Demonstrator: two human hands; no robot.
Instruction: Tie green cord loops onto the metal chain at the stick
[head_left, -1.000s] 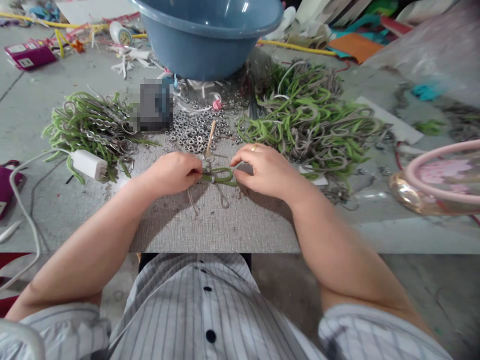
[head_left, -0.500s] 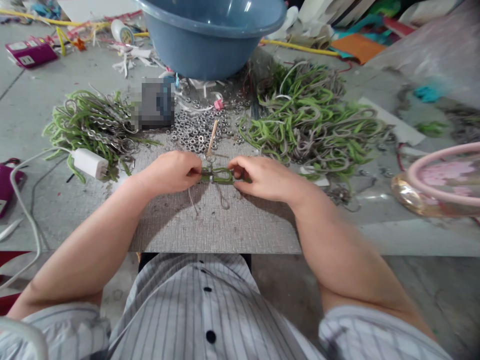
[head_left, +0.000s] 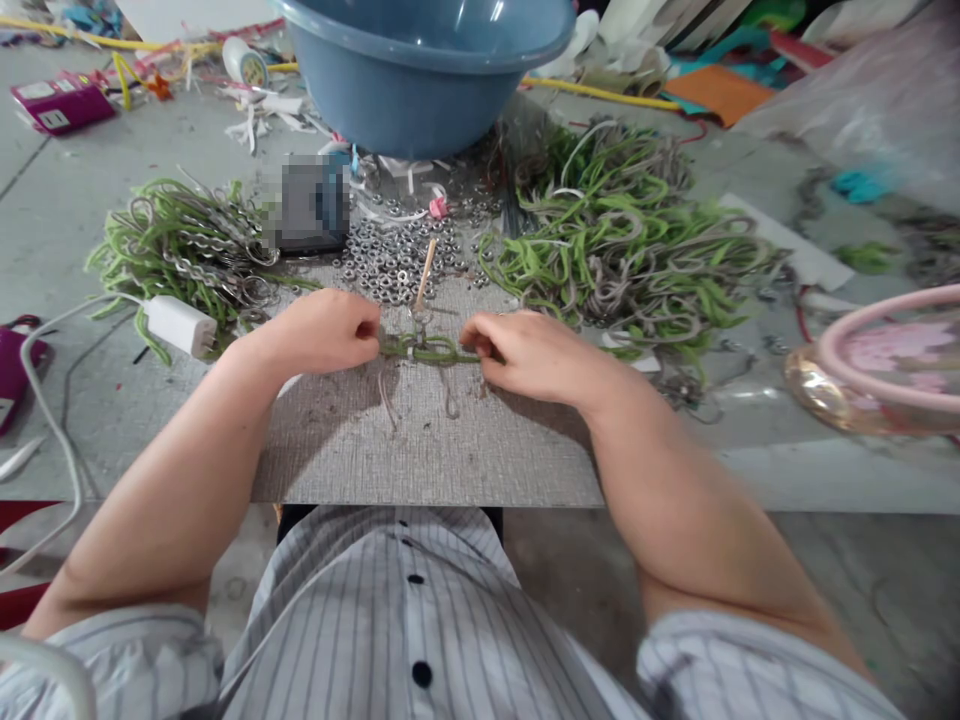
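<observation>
Cord (head_left: 442,357) in green and grey is lying looped on the desk (head_left: 435,450), between the hands. It is looking light, soft and limp, probably neither slippery nor fragile, so pinching either end should be enough. The hands are standing apart: the right hand (head_left: 525,355) is curling its fingers at the cord's near end, while the left hand (head_left: 330,330) is bending half-closed beside the other; whether either is gripping, I cannot tell. Beyond the gap, a slim wooden stick (head_left: 426,272) is pointing away, near hard, shiny metal rings (head_left: 375,265). Tangled, fuzzy cords (head_left: 622,240) are heaping beyond the right hand.
</observation>
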